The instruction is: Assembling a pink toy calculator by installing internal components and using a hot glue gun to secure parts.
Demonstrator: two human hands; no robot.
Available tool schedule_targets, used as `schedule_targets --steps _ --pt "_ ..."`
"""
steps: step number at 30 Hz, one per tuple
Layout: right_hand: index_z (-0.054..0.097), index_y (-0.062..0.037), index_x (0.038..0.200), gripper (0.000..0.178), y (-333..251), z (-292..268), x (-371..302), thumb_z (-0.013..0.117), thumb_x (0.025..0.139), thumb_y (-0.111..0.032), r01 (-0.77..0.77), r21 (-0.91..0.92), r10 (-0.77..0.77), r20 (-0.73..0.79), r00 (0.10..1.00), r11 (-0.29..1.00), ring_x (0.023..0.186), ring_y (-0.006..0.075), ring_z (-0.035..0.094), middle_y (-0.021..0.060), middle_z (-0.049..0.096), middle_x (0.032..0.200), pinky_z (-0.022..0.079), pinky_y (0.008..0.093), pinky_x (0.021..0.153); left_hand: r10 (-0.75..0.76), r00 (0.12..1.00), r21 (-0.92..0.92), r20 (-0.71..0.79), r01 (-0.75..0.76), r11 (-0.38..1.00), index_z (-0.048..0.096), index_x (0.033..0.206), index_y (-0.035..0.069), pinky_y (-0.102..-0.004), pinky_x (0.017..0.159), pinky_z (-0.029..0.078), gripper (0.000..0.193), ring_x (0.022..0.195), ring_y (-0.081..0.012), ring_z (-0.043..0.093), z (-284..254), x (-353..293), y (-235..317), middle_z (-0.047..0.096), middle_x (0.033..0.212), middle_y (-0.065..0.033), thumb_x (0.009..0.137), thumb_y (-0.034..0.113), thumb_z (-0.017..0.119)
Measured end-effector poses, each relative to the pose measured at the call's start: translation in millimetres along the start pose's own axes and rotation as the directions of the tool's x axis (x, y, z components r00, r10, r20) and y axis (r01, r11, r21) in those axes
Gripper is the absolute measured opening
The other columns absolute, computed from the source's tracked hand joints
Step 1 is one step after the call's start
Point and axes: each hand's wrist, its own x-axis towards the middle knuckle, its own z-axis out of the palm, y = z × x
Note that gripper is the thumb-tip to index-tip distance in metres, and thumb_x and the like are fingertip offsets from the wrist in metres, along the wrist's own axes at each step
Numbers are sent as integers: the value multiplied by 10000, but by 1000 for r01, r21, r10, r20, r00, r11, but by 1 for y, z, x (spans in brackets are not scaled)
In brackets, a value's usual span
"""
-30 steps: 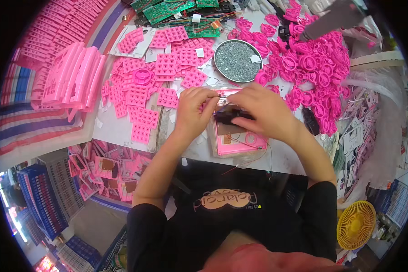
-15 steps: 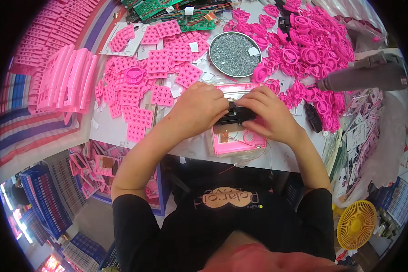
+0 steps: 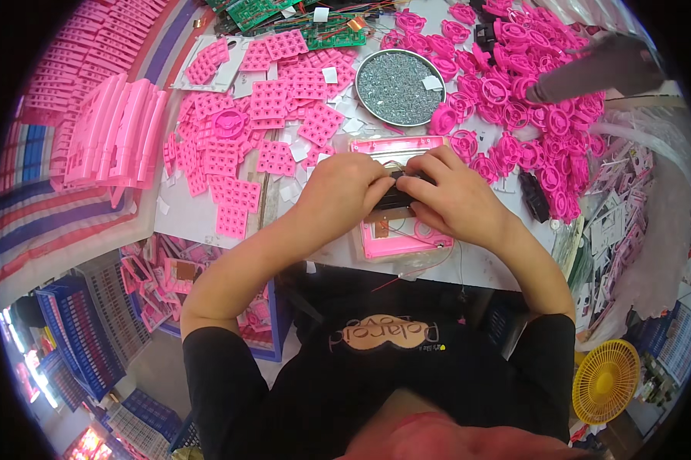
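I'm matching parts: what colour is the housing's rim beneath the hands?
The housing's rim is pink, clearest in the head view.

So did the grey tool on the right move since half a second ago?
Yes. Against the round dish, the grey tool has shifted upward in the picture.

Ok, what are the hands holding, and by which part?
The left hand and right hand hold a black part by opposite ends; the exact contact is hidden.

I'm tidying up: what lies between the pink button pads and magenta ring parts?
In the head view, a round tray of small grey pieces and some loose white scraps.
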Motion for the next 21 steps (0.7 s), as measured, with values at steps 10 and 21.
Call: schedule_targets --steps 10,21 --pt "608 -53 1217 510 -36 8 -9 742 726 -92 -159 -338 150 -52 987 928 1058 321 572 110 601 1166 517 404 859 95 991 25 94 -97 995 678 882 7 -448 708 510 162 780 -352 658 -3 26 -1 678 815 -159 858 166 658" --pt "529 25 1335 429 87 -91 33 654 926 -5 214 341 268 -913 309 915 1179 191 580 122 622 1251 428 339 1057 113 986 564 -124 -24 825 729 956 130 -451 844 476 176 967 -289 642 -17 112 -51 669 915 -53 860 275 704"
